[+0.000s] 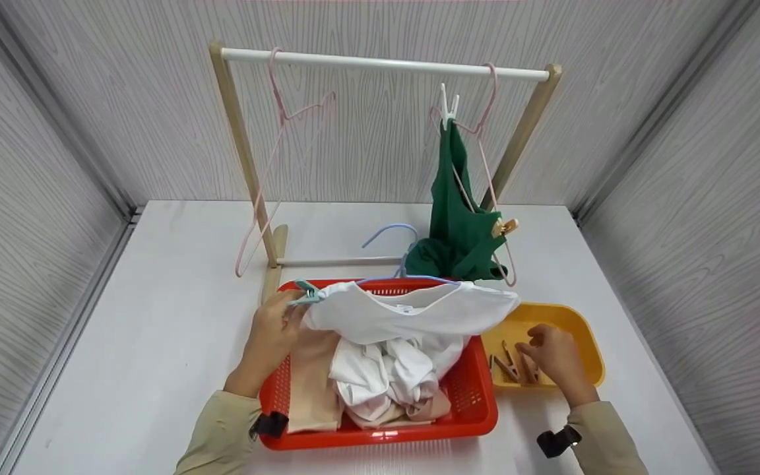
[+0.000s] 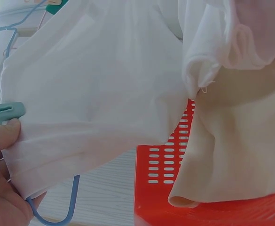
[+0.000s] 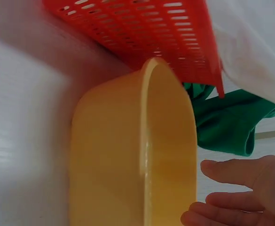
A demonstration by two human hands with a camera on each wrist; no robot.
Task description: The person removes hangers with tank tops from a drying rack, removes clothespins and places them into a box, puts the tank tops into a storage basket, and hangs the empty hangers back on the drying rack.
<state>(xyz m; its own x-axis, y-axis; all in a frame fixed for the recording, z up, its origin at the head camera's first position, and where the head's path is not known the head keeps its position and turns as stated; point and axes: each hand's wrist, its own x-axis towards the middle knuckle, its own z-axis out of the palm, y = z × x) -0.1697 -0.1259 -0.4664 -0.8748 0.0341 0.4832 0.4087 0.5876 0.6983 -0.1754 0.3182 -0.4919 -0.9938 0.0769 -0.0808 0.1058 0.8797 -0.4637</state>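
A white top (image 1: 413, 320) is spread on a blue hanger (image 1: 393, 226) above the red basket. A teal clothespin (image 1: 309, 294) clips its left shoulder. My left hand (image 1: 273, 336) pinches that shoulder just below the clothespin; in the left wrist view the thumb (image 2: 9, 133) presses on the fabric and the other fingers lie behind it. Over the yellow tray (image 1: 594, 343) is my right hand (image 1: 555, 356), its fingers loosely bent. Nothing shows between its thumb and fingers in the right wrist view. Several wooden clothespins (image 1: 506, 371) lie in the tray beneath it.
The red basket (image 1: 380, 437) holds bunched white cloth (image 1: 386, 379) and beige cloth (image 1: 314, 386). Behind stands a rack with a white bar (image 1: 380, 64) carrying two pink hangers. A green garment (image 1: 452, 198) hangs on the right one, clipped by white (image 1: 448, 115) and wooden (image 1: 503, 227) clothespins.
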